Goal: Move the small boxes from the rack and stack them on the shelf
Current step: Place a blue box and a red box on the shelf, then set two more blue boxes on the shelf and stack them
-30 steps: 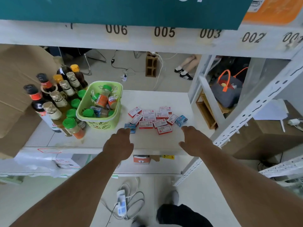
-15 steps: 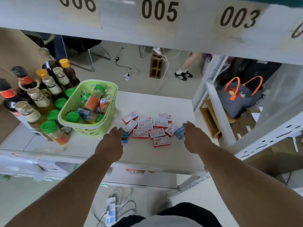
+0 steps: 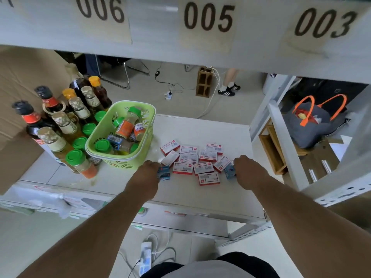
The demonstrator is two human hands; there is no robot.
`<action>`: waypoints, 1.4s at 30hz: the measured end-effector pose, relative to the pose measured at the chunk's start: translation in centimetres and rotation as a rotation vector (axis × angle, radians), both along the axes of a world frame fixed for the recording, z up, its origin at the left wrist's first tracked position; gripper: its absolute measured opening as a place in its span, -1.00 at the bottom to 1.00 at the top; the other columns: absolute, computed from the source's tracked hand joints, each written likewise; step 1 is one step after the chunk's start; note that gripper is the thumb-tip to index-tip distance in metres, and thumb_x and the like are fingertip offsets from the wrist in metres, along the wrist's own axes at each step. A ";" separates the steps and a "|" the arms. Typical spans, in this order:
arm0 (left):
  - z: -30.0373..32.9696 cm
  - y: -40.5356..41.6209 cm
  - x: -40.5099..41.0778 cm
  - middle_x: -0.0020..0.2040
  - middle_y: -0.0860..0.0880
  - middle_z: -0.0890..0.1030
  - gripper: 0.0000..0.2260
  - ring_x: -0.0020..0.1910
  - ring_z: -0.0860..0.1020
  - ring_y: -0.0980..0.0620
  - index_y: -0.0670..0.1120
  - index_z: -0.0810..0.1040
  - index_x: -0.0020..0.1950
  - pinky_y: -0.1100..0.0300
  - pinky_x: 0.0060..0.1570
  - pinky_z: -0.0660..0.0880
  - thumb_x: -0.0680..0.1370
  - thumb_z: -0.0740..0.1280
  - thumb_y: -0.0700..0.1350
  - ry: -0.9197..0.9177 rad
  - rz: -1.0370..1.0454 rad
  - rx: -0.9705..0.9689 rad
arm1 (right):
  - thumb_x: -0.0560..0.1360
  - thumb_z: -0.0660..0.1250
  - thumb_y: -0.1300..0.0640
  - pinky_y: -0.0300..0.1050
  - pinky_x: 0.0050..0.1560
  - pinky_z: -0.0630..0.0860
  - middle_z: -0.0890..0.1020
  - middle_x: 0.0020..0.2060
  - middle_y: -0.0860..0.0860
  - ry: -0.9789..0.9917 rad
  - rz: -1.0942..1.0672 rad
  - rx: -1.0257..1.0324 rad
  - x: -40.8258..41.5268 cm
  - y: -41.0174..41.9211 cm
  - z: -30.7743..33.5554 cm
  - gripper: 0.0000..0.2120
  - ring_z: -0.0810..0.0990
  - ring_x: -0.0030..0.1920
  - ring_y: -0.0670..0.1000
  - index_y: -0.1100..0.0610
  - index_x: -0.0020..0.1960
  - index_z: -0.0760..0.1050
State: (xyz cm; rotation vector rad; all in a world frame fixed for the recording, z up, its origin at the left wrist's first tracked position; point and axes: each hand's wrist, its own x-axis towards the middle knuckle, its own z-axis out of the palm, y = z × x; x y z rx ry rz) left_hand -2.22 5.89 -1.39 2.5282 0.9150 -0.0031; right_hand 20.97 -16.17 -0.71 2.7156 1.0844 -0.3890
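Several small red-and-white boxes [image 3: 202,156] lie flat in a loose cluster on the white shelf board [image 3: 200,129]. A small blue box [image 3: 164,173] sits at the cluster's left end, and my left hand [image 3: 145,174] touches it with curled fingers. Another blue box [image 3: 229,171] sits at the right end, against the fingers of my right hand [image 3: 246,170]. Both hands are seen from the back, so I cannot tell whether either grips its box.
A green basket [image 3: 120,157] of spice jars stands left of the boxes, with sauce bottles [image 3: 60,125] and green-capped jars [image 3: 79,159] beyond it. A shelf beam labelled 006, 005, 003 [image 3: 208,17] hangs overhead. White uprights [image 3: 285,137] rise at the right.
Both hands have reached forward over the shelf edge and come to the blue boxes at either end of the cluster. The camera has moved closer and lower.
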 end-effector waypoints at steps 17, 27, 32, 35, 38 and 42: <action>10.5 -5.0 -3.6 0.24 -0.08 0.47 -0.65 0.22 0.47 -0.04 -0.06 0.49 0.32 0.19 0.25 0.37 0.53 0.36 -0.15 -0.141 -0.472 -0.083 | 0.50 0.38 0.10 -0.11 -0.15 0.42 0.56 -0.05 0.08 0.161 -0.282 0.377 -16.6 -5.8 10.8 -0.76 0.55 -0.04 0.10 0.16 0.10 0.43; 13.9 -16.7 -3.9 0.28 0.01 0.43 -0.57 0.18 0.49 0.05 0.00 0.42 0.39 0.22 0.11 0.43 0.53 0.38 -0.16 -0.106 -0.806 -0.130 | 0.49 0.37 0.05 -0.01 -0.04 0.57 0.61 -0.01 0.04 0.030 -0.582 0.427 -25.5 -18.5 14.2 -0.76 0.59 -0.05 0.08 0.06 0.13 0.52; 15.2 -26.0 -4.4 0.24 0.02 0.45 -0.63 0.16 0.52 0.05 -0.01 0.44 0.38 0.13 0.21 0.49 0.57 0.33 -0.14 -0.117 -0.988 -0.137 | 0.48 0.32 -0.01 -0.05 -0.08 0.54 0.63 0.00 0.03 -0.034 -0.749 0.436 -30.2 -27.6 15.1 -0.77 0.60 -0.03 0.11 0.02 0.11 0.52; 16.0 -32.6 -5.2 0.25 0.03 0.45 -0.61 0.16 0.52 0.05 -0.01 0.42 0.40 0.10 0.23 0.48 0.57 0.32 -0.11 -0.118 -1.111 -0.124 | 0.48 0.31 -0.02 -0.05 -0.14 0.48 0.61 -0.05 0.03 -0.084 -0.846 0.454 -34.1 -33.9 16.1 -0.89 0.57 -0.07 0.10 -0.01 -0.04 0.46; 17.4 -39.7 -6.5 0.24 0.05 0.49 -0.60 0.14 0.53 0.08 0.05 0.43 0.38 0.14 0.20 0.47 0.54 0.35 -0.07 -0.142 -1.234 -0.104 | 0.47 0.31 -0.03 -0.01 -0.10 0.55 0.62 -0.06 0.02 -0.126 -0.954 0.460 -38.4 -40.6 17.5 -0.85 0.57 -0.09 0.08 0.02 -0.03 0.50; 20.4 -50.0 -8.4 0.19 0.07 0.55 -0.64 0.09 0.56 0.11 0.08 0.46 0.28 0.21 0.11 0.47 0.51 0.40 -0.08 -0.162 -1.398 -0.123 | 0.48 0.32 -0.04 0.02 -0.05 0.57 0.63 -0.03 -0.01 -0.204 -1.071 0.488 -44.3 -49.6 20.6 -0.81 0.58 -0.07 0.07 0.00 0.04 0.54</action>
